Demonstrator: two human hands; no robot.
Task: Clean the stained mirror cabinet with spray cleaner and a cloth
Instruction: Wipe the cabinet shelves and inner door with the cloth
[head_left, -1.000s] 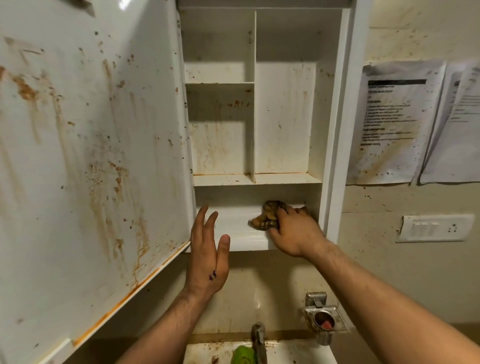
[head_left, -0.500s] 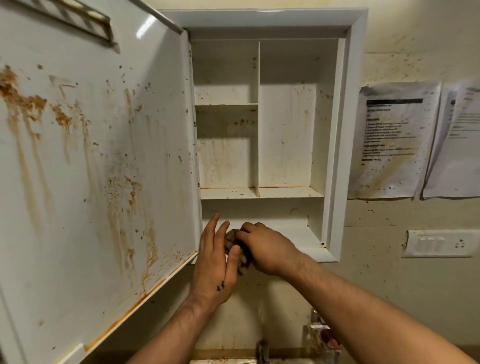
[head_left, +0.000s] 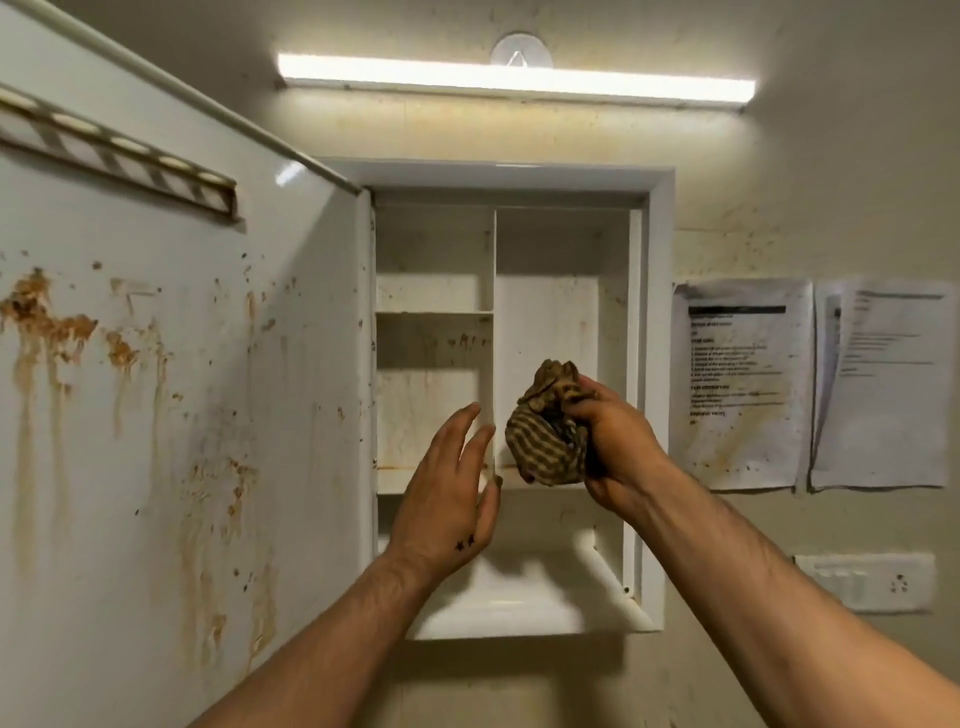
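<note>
The white mirror cabinet hangs open on the wall ahead, its shelves streaked with brown stains. Its door swings out to the left, the inner face covered in orange-brown drips and spots. My right hand is raised in front of the middle shelf and grips a bunched, brown striped cloth. My left hand is held up just left of the cloth with fingers spread and holds nothing. No spray cleaner is in view.
A tube light glows above the cabinet. Two spattered paper sheets are stuck to the wall on the right, with a white switch plate below them. A striped strip runs across the door's top.
My right hand lifted the cloth from the bottom shelf up to middle-shelf height. My left hand rose beside it. The view tilted upward, so the tap and basin dropped out of sight.
</note>
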